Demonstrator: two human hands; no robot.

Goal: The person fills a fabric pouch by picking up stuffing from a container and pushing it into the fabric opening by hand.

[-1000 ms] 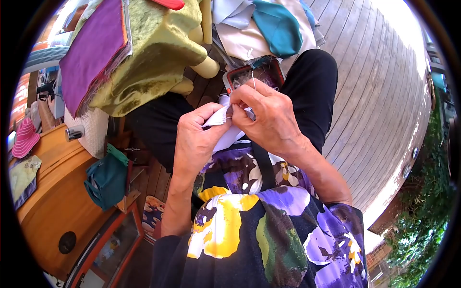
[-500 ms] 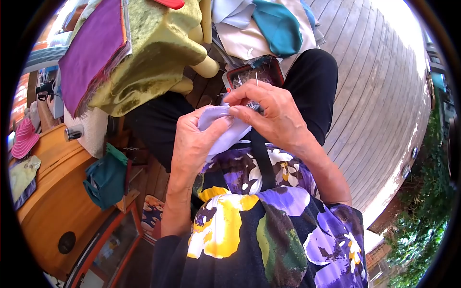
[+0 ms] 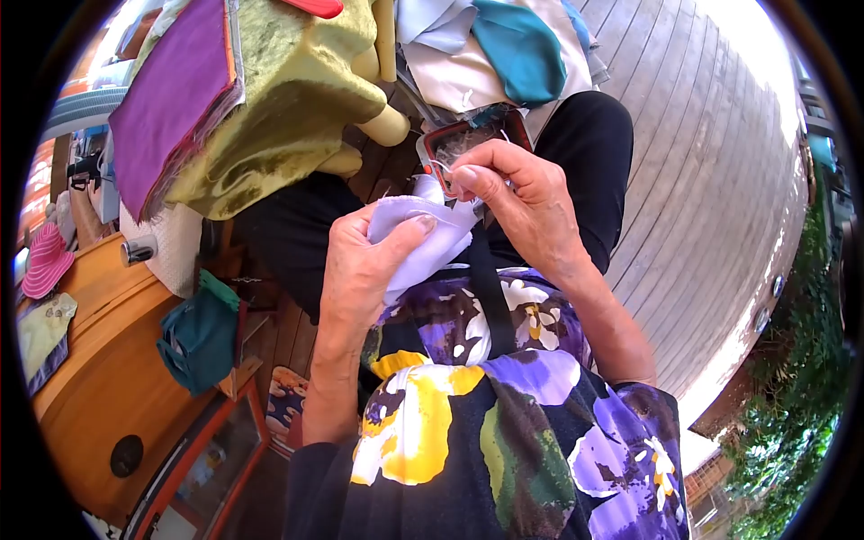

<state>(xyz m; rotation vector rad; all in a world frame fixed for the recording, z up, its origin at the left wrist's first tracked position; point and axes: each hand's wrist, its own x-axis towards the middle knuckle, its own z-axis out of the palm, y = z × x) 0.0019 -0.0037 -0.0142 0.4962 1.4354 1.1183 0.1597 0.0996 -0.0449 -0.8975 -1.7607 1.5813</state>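
Note:
A pale lavender cloth (image 3: 421, 236) is pinched between the thumb and fingers of my left hand (image 3: 364, 256), above my lap. Just right of it and a little higher, my right hand (image 3: 526, 198) has its thumb and forefinger pressed together. A short white strand (image 3: 441, 166) shows at those fingertips, probably thread; whether a needle is there is too small to tell. Part of the cloth hangs between the two hands, its far edge near the red-rimmed box.
Beyond my hands stands a red-rimmed box (image 3: 436, 144) with wispy scraps. Teal (image 3: 520, 52) and cream fabrics (image 3: 450, 76) lie behind it. Olive (image 3: 288, 99) and purple cloth (image 3: 175, 99) drape at the upper left. A teal bag (image 3: 200, 337) is at left.
My right hand has moved off the cloth to the right, fingertips still pinched. The cloth has opened out flatter over my left fingers.

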